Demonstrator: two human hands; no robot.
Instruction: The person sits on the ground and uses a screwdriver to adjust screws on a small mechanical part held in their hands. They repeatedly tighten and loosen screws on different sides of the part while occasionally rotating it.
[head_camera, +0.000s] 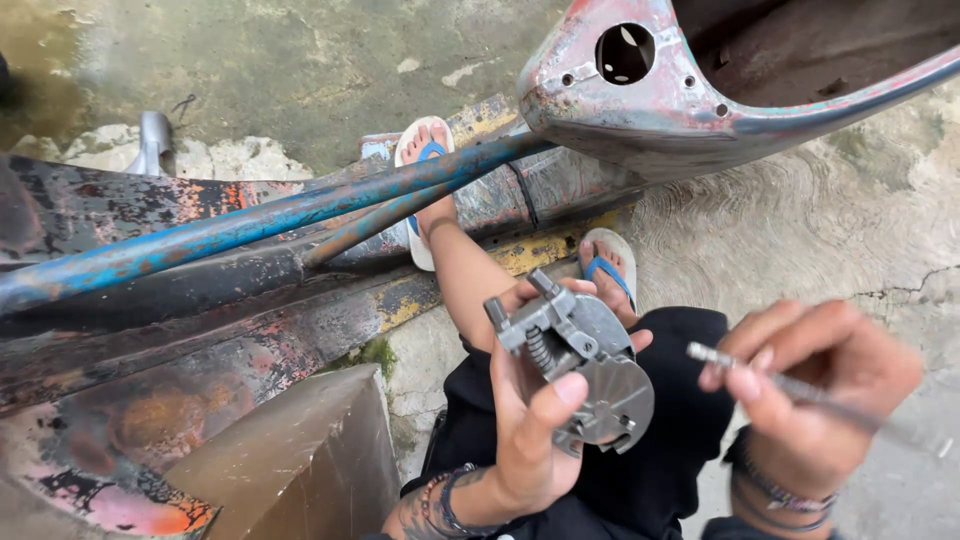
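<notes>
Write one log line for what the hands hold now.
left hand: grips grey metal mechanism | right hand: pinches thin metal rod

My left hand (530, 420) grips a grey metal mechanism with a spring and round toothed plate (585, 365) over my lap. My right hand (815, 390) pinches a thin grey metal rod (760, 372), its tip near the mechanism. A chipped blue steel tube (250, 225) crosses ahead.

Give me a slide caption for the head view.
Left hand holds a grey metal assembly; right hand holds a thin rod.
</notes>
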